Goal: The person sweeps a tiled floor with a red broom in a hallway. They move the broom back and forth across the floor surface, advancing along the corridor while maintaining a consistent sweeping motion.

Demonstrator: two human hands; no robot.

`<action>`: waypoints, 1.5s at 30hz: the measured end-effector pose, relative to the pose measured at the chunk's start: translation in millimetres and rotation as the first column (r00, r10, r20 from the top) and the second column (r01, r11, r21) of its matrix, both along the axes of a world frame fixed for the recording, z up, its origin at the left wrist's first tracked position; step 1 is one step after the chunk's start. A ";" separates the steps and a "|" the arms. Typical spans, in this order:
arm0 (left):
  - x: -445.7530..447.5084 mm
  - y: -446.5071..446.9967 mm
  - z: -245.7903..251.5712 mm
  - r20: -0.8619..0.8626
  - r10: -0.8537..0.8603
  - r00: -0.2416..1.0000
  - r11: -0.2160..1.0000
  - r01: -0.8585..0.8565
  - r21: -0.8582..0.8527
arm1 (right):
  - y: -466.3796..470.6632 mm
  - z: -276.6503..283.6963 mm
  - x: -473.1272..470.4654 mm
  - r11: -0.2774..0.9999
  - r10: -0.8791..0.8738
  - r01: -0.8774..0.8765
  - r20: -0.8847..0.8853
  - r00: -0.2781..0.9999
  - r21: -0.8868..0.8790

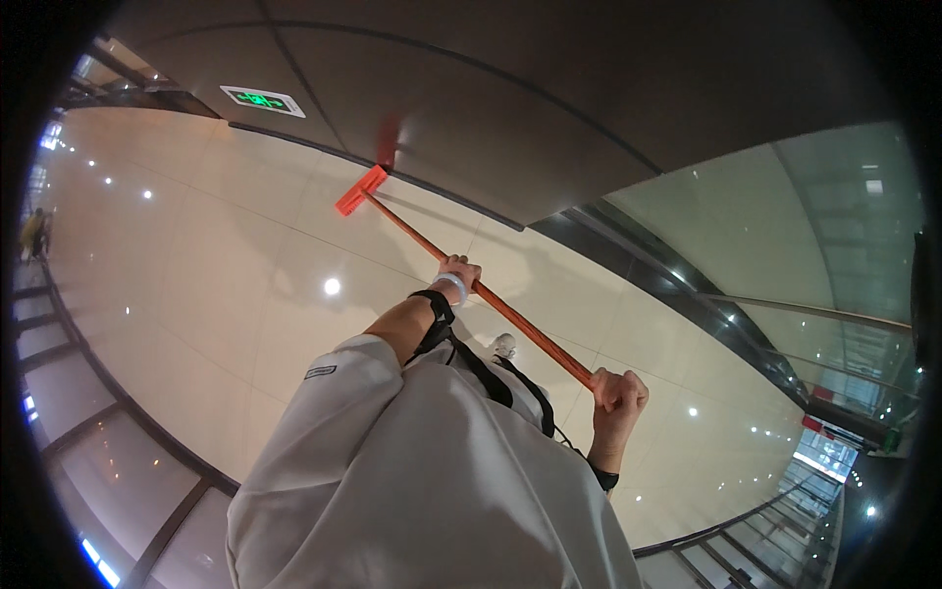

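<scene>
A long wooden handle (533,327) runs diagonally across my front, with a bright orange broom or mop head (360,190) at its far end. The head lies by the foot of the dark wall; its underside is hidden. My left hand (459,274), with a pale bangle and a black strap on that arm, is wrapped around the middle of the handle. At the near end, my right hand (620,394) is closed in a fist over the handle's tip. Another black band circles the right forearm.
Glossy beige floor tiles (221,243) reflect ceiling lights. A dark wall panel (471,110) bears a green-lit exit sign (263,101). Glass panels (743,221) stand at right, and a framed glass railing (125,471) curves along the left. A person (34,234) is far off at left.
</scene>
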State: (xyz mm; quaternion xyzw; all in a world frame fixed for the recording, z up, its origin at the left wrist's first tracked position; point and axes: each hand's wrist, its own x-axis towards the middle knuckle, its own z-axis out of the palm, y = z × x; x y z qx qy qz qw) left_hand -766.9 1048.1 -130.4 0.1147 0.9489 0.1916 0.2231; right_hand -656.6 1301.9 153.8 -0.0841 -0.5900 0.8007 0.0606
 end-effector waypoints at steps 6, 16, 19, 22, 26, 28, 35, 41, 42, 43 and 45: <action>30.4 156.2 11.5 -0.122 -0.326 0.938 0.905 0.347 0.248 | 150.2 29.2 62.9 0.997 -0.071 0.072 -0.053 0.996 0.032; 70.2 391.8 90.9 0.110 -0.709 0.696 0.668 0.613 0.423 | 319.9 108.3 142.2 0.800 -0.594 0.588 0.014 0.805 0.124; 57.7 372.6 61.5 0.131 -0.631 0.765 0.759 0.573 0.310 | 326.0 71.3 117.0 0.935 -0.354 0.354 -0.005 0.935 0.025; 39.6 315.1 17.1 0.078 -0.439 0.895 0.881 0.412 0.233 | 308.9 13.5 82.1 0.942 -0.336 0.332 0.154 0.929 0.055; 39.3 222.3 -20.4 0.086 -0.131 0.988 0.991 0.128 0.036 | 243.9 -76.7 34.4 0.990 -0.119 0.104 0.159 0.980 0.098; 41.4 184.5 -25.1 0.183 0.033 0.983 0.993 -0.012 -0.115 | 206.4 -108.6 16.8 0.998 0.039 -0.025 0.249 0.968 -0.060; 69.0 151.9 -39.8 0.249 0.260 0.933 0.945 -0.192 -0.264 | 193.2 -109.2 -3.8 0.919 0.306 -0.179 0.347 0.887 -0.352; 82.3 256.4 7.2 -0.019 -0.107 0.994 0.936 0.107 0.336 | 314.8 -8.2 18.9 0.971 0.226 -0.239 0.283 0.932 0.010; 79.8 275.3 25.6 -0.055 -0.243 0.969 0.917 0.248 0.311 | 329.1 14.9 19.7 0.960 0.170 -0.217 0.245 0.954 0.178; 76.4 292.9 44.7 -0.057 -0.380 0.923 0.880 0.380 0.284 | 339.6 37.0 20.4 0.953 0.176 -0.211 0.167 0.970 0.220; 71.3 316.2 75.0 -0.121 -0.450 0.885 0.781 0.456 0.428 | 354.8 78.9 23.3 0.963 0.064 -0.096 0.135 0.989 0.252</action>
